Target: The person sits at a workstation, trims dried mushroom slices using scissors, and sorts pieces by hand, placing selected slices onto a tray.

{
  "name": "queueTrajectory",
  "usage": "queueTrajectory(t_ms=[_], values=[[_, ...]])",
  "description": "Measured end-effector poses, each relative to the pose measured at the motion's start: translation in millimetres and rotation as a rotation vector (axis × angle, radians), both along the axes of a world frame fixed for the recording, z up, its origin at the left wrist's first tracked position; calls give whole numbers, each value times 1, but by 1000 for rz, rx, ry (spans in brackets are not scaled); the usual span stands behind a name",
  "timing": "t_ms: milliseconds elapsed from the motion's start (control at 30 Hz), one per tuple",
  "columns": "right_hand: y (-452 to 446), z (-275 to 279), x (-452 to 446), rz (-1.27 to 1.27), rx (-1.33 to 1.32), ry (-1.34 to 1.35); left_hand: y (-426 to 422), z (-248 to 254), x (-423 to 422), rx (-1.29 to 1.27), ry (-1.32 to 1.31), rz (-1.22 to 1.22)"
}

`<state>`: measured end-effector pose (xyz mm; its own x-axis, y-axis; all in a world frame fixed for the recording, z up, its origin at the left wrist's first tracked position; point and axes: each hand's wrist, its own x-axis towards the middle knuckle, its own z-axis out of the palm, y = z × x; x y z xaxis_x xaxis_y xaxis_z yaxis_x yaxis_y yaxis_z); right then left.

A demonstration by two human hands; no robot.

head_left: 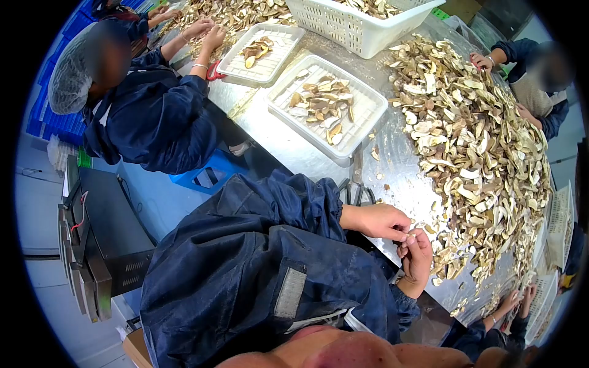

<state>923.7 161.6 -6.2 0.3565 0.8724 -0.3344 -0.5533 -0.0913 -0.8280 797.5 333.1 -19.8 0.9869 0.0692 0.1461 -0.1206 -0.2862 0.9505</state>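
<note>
My left hand (381,221) and my right hand (418,254) meet at the metal table's near edge. Both are closed, their fingertips pinching a small pale mushroom piece (411,237) that is mostly hidden. Just beyond my left hand lies a pair of scissors (356,191) with dark handles, blades towards the white tray (366,136). Sliced mushrooms (323,101) rest in that tray. A large heap of sliced mushrooms (472,159) spreads over the table to the right of my hands, with loose bits close by my fingers.
A second tray (232,66) holds a few slices, near a white perforated basket (343,29). A co-worker in a hair net (153,116) sits at left by a blue stool (205,175). Other people's hands reach in at right (483,61) and lower right (509,302).
</note>
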Motion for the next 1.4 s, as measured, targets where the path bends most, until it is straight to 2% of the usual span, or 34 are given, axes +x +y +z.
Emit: queueTrajectory(t_ms=[467,667,867,967,1067,1400], values=[[0,-1,0,-18,20,7,0,-1,0,-14,-8,16],[7,-7,-5,-219,60,-24,-2,-1,1,-39,-16,66],[18,6,-21,-366,-41,-110,-2,2,1,-72,-1,83],[31,4,-35,-540,-144,-300,-2,0,2,-68,-2,78],[24,-3,-34,-426,-138,-414,-2,1,1,-61,-24,99],[11,-9,-27,-338,-18,-286,-2,-2,2,-34,-15,92]])
